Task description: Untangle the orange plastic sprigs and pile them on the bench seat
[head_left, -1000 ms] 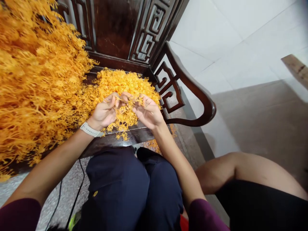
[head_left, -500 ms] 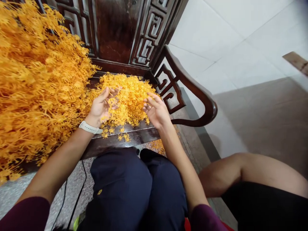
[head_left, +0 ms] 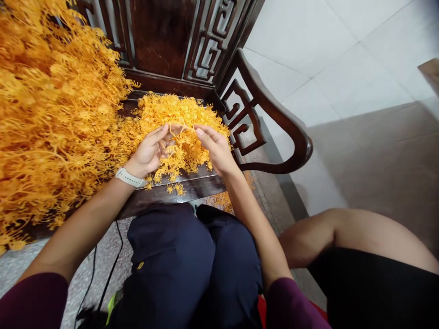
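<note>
My left hand (head_left: 148,151), with a pale watch strap at its wrist, is closed with thumb and fingers on a thin yellow plastic flower stem (head_left: 183,129). My right hand (head_left: 217,150) pinches the other end of that stem, its fingertips close to those of the left. Both hands are just above a loose pile of small yellow plastic flower pieces (head_left: 195,109) on the dark wooden bench seat. Part of what lies in the left palm is hidden by the fingers.
A tall heap of yellow plastic flower sprays (head_left: 61,119) fills the bench's left side. The carved armrest (head_left: 274,114) curves at the right. More yellow pieces (head_left: 221,200) lie on the floor under the bench. Another person's bare leg (head_left: 343,228) is at the lower right; black cables (head_left: 111,269) hang lower left.
My right hand has moved left and closed, so that it now meets the yellow stem held by my left hand. Earlier its fingers were apart. The view has shifted slightly.
</note>
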`<state>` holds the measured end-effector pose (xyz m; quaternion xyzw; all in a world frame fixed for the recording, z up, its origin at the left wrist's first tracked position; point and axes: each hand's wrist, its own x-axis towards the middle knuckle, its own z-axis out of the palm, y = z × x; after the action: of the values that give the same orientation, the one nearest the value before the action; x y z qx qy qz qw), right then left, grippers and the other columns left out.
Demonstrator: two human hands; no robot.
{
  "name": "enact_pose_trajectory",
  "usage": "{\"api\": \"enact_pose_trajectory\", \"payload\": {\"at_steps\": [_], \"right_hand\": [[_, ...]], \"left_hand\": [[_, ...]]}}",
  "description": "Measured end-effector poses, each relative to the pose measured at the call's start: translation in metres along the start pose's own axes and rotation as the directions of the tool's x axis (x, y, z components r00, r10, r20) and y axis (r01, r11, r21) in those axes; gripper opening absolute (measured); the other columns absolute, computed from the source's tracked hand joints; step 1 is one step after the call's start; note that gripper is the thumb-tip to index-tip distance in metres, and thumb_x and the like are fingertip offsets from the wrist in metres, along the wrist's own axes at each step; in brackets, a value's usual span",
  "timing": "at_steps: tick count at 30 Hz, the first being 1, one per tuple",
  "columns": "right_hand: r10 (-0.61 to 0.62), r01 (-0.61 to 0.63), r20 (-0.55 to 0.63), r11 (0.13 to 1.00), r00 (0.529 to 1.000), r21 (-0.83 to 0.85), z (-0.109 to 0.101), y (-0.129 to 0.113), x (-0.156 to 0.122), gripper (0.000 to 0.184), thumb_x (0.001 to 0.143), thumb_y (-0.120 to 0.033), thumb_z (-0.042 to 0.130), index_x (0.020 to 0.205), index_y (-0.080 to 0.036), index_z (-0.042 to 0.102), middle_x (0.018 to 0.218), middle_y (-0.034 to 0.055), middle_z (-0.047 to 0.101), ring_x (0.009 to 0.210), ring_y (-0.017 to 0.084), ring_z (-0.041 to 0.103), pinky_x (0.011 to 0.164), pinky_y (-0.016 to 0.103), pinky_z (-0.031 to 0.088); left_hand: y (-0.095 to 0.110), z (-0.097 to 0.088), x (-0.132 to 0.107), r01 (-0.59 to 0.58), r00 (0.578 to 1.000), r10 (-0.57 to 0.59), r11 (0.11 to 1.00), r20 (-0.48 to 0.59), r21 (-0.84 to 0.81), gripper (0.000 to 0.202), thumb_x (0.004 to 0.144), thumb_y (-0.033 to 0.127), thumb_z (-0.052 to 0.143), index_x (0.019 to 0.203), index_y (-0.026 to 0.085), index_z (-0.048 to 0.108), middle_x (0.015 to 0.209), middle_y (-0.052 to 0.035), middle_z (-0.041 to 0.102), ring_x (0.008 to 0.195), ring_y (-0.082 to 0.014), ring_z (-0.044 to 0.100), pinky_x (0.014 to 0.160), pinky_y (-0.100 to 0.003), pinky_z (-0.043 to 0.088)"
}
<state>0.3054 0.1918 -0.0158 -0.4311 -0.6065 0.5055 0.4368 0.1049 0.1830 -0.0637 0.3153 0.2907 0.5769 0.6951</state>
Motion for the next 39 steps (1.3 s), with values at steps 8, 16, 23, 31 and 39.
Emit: {"api": "enact_pose_trajectory", "payload": {"at_steps": [8, 16, 23, 31, 39], "right_hand": [[0.091, -0.109, 0.093, 0.973, 0.991, 0.203, 0.008, 0.008, -0.002, 0.042, 0.073, -0.052, 0.092, 0.091, -0.023, 0.067, 0.084, -0.0005, 0.066, 0.082, 0.015, 0.064, 0.085, 0.034, 0.054], [0.088, -0.163, 0.229, 0.929, 0.969, 0.332, 0.007, 0.002, -0.008, 0.036, 0.078, -0.044, 0.089, 0.090, -0.022, 0.063, 0.081, -0.0003, 0.064, 0.078, 0.014, 0.059, 0.081, 0.033, 0.052], [0.091, -0.242, 0.381, 0.897, 0.920, 0.369, 0.012, -0.007, -0.011, 0.039, 0.077, -0.045, 0.088, 0.091, -0.024, 0.058, 0.076, -0.0018, 0.057, 0.076, 0.016, 0.055, 0.078, 0.036, 0.049], [-0.039, 0.054, 0.552, 0.999, 0.833, -0.010, -0.008, -0.044, -0.019, 0.028, 0.099, -0.047, 0.067, 0.091, -0.022, 0.057, 0.081, 0.0007, 0.056, 0.074, 0.016, 0.051, 0.071, 0.033, 0.042], [-0.114, 0.472, 0.670, 0.795, 0.734, -0.382, -0.024, -0.114, -0.039, 0.015, 0.103, -0.015, 0.050, 0.093, -0.022, 0.059, 0.082, 0.0033, 0.061, 0.075, 0.017, 0.054, 0.071, 0.033, 0.043]], "left_hand": [[0.009, 0.005, -0.007, 0.083, 0.994, -0.069, 0.981, 0.082, -0.177, 0.027, 0.101, 0.038, 0.063, 0.089, 0.016, 0.072, 0.113, -0.0079, 0.075, 0.046, -0.0025, 0.040, 0.035, -0.018, 0.030], [0.019, 0.008, -0.008, 0.114, 0.990, -0.090, 0.962, 0.107, -0.249, 0.036, 0.108, 0.030, 0.049, 0.077, 0.017, 0.060, 0.078, -0.0019, 0.062, 0.041, -0.0051, 0.042, 0.031, -0.017, 0.026], [0.026, 0.006, -0.012, 0.060, 0.975, -0.021, 0.984, 0.221, -0.168, 0.036, 0.097, 0.038, 0.073, 0.072, 0.018, 0.057, 0.065, 0.0023, 0.050, 0.039, -0.0041, 0.035, 0.039, -0.019, 0.040], [0.029, 0.011, -0.020, 0.049, 0.947, 0.006, 0.986, 0.322, -0.161, 0.047, 0.078, 0.043, 0.090, 0.067, 0.017, 0.053, 0.061, 0.0025, 0.048, 0.040, -0.0033, 0.031, 0.037, -0.018, 0.031], [0.031, 0.027, -0.032, -0.031, 0.897, 0.053, 0.998, 0.439, -0.058, 0.050, 0.085, 0.052, 0.082, 0.064, 0.016, 0.054, 0.056, 0.0009, 0.049, 0.039, -0.0031, 0.028, 0.039, -0.020, 0.025]]}}
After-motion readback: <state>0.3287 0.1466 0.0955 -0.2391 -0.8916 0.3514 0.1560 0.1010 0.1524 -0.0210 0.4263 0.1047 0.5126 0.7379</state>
